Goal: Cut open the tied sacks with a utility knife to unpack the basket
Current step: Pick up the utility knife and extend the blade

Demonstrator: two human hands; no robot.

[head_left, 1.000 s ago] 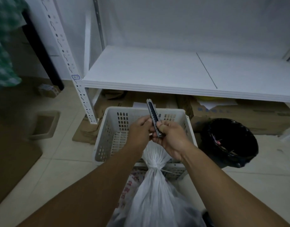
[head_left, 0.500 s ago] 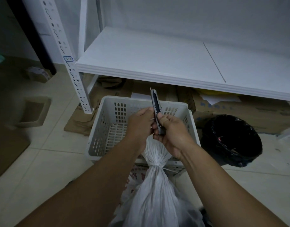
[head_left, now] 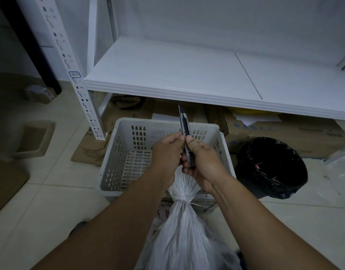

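Note:
A white woven sack (head_left: pixel 184 230), tied at the neck with a white zip tie (head_left: pixel 197 204), stands in front of me and leans against the near wall of a white perforated basket (head_left: pixel 128 162). My right hand (head_left: pixel 203 164) grips the dark handle of a utility knife (head_left: pixel 184 125), which points up and away with a short blade tip out. The thumb rests on the knife's slider. My left hand (head_left: pixel 166 154) is closed just left of the knife, its fingertips touching the handle, above the sack's bunched top.
A white metal shelf (head_left: pixel 187 78) runs across behind the basket, its slotted post (head_left: pixel 78 88) at the left. Cardboard boxes (head_left: pixel 265 131) lie under it. A black-lined bin (head_left: pixel 271 166) stands right of the basket. A shallow cardboard tray (head_left: pixel 33 139) sits on the tiled floor at left.
The view has tilted and shifted slightly. Both hands stay together on the knife above the sack, and a little more blade shows at the knife's tip.

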